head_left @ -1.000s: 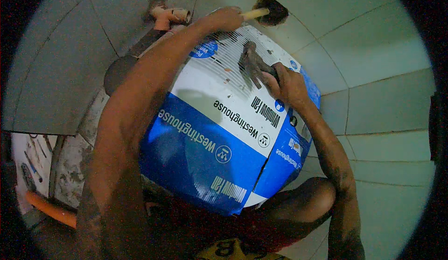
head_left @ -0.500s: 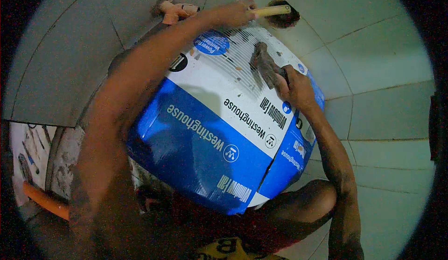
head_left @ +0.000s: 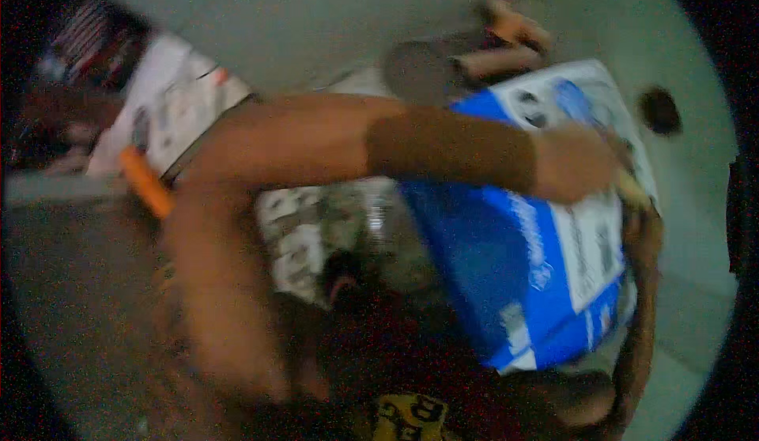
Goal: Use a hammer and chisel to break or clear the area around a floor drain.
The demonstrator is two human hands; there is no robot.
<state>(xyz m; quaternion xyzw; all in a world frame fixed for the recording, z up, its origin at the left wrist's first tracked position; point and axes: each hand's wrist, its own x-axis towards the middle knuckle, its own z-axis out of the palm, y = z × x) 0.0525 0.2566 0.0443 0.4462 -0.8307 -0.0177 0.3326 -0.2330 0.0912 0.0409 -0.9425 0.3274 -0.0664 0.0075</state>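
Note:
My left hand (head_left: 581,164) reaches across over a blue and white cardboard box (head_left: 466,259), closed on a tool with a pale handle (head_left: 631,192). Motion blurs the tool's working end. Against the box's right side is my right hand (head_left: 644,227), fingers curled close to that handle. Whatever the right hand grips is smeared and partly covered. The box is tilted in front of my lap, its white upper face under both hands.
Behind the box lie pinkish pipe fittings (head_left: 514,26) beside a dark rounded object (head_left: 419,69). A dark round patch (head_left: 660,110) marks the tiled surface at right. An orange tube (head_left: 146,181) stands by a pale board (head_left: 186,97) at left.
The view has swung left, so the box appears farther right. My left hand has come from beyond the box's far edge to my right hand, bringing the pale handle along.

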